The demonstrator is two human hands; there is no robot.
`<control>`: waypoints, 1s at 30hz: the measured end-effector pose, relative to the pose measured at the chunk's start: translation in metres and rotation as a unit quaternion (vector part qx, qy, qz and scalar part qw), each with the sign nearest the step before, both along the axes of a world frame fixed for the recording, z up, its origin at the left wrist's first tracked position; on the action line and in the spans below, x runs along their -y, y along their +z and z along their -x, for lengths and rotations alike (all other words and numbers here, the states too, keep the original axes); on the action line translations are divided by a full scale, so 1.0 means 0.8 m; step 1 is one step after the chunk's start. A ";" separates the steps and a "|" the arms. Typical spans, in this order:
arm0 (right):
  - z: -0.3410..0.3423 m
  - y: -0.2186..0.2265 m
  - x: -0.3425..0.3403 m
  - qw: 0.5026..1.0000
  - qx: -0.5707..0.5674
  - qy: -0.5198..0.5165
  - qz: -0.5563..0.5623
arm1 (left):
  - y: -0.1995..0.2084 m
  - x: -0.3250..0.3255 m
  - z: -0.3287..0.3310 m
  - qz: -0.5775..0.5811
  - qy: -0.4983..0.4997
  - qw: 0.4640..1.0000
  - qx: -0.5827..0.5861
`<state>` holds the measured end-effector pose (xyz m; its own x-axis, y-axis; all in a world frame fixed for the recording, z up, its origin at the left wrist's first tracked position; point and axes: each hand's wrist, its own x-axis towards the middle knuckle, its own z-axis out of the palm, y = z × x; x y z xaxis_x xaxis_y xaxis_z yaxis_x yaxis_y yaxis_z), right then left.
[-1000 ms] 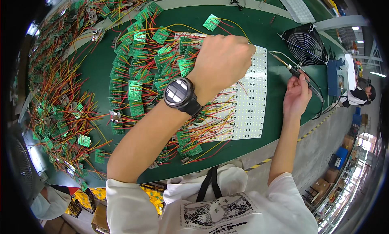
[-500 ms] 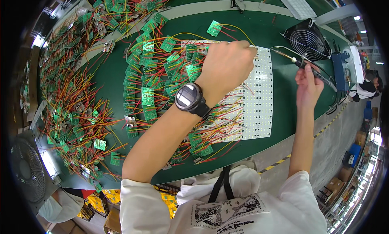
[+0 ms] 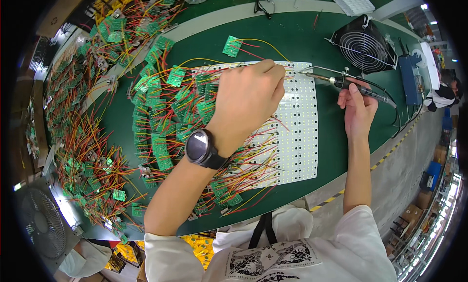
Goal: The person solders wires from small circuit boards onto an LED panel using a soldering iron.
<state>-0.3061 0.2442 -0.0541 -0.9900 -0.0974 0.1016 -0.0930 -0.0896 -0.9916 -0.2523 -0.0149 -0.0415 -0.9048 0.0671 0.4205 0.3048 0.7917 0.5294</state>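
My left hand (image 3: 249, 94), with a dark watch (image 3: 199, 146) on its wrist, is closed over the upper part of a white LED sheet (image 3: 304, 135). Its fingertips are mostly hidden; a thin wire end shows beside them, seemingly pinched there. In my right hand (image 3: 358, 106) is a soldering iron (image 3: 363, 87) with a thin metal guide tube (image 3: 321, 68) along it. The iron's tip points left, over the sheet's upper part, close to my left fingers. Small green circuit boards (image 3: 161, 148) with red and yellow wires lie over the sheet's left side and beside it.
One loose circuit board (image 3: 232, 46) lies beyond the sheet. A black fan with a round grille (image 3: 363, 48) and a blue box (image 3: 409, 74) stand at the right. A big heap of wired boards (image 3: 87, 160) covers the table's left. Glasses (image 3: 265, 5) lie at the back.
My right hand has brought the soldering iron left, its tip now over the sheet near my left fingers. The view has shifted a little; my left hand remains closed over the sheet.
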 end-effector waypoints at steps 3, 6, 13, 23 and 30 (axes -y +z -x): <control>0.000 -0.001 -0.001 1.000 0.004 0.002 -0.009 | 0.000 -0.003 0.002 -0.008 0.000 1.000 0.002; 0.002 0.003 -0.006 0.999 0.025 0.004 -0.028 | -0.005 -0.007 0.005 -0.002 -0.009 1.000 0.010; 0.003 0.001 0.000 1.000 0.009 0.017 -0.023 | -0.001 -0.008 0.004 0.001 -0.006 0.999 0.041; 0.004 0.003 0.000 0.999 -0.001 0.024 -0.026 | 0.002 -0.009 0.005 -0.021 -0.015 0.999 0.038; 0.004 0.002 -0.001 0.999 -0.005 0.033 -0.025 | 0.001 -0.009 0.006 -0.023 -0.017 0.999 0.019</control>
